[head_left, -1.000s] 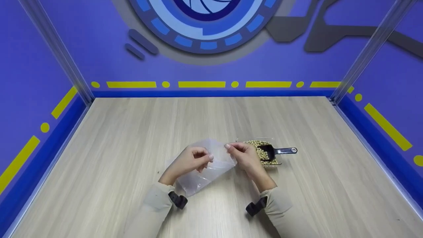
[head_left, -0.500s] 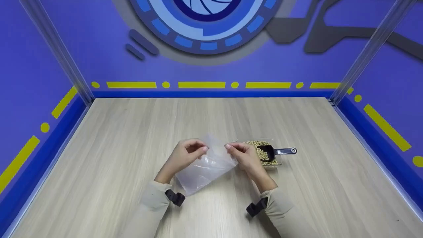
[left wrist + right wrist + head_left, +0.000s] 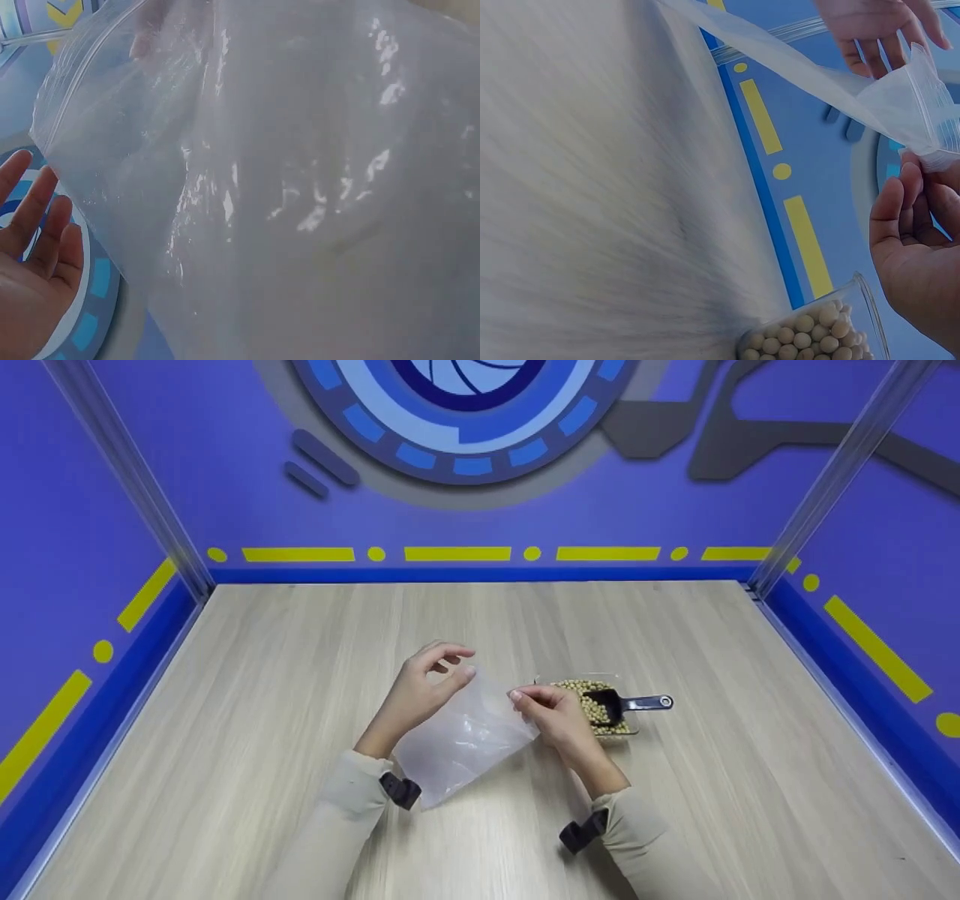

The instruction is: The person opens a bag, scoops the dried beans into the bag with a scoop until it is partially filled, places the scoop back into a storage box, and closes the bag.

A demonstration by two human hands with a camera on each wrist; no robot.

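A translucent zip-lock plastic bag (image 3: 465,746) hangs tilted above the table, its zip strip showing in the left wrist view on the bag (image 3: 82,82). My right hand (image 3: 561,718) pinches the bag's upper edge between thumb and fingers; the right wrist view shows the same hand (image 3: 922,255) at the zip end. Close to the bag's top corner is my left hand (image 3: 424,686), fingers apart and loosely bent. In the left wrist view that hand (image 3: 37,255) appears beside the bag's edge, holding nothing.
Just beyond my right hand stands a clear container (image 3: 636,732) of pale round beans (image 3: 581,685). A black scoop (image 3: 637,703) lies in it, filled with beans, handle pointing right. The wooden table (image 3: 300,645) is bounded by blue panels (image 3: 450,525).
My left hand has let go of the bag's edge, moved up and away, and spread its fingers. My right hand stays in place, still pinching the bag.
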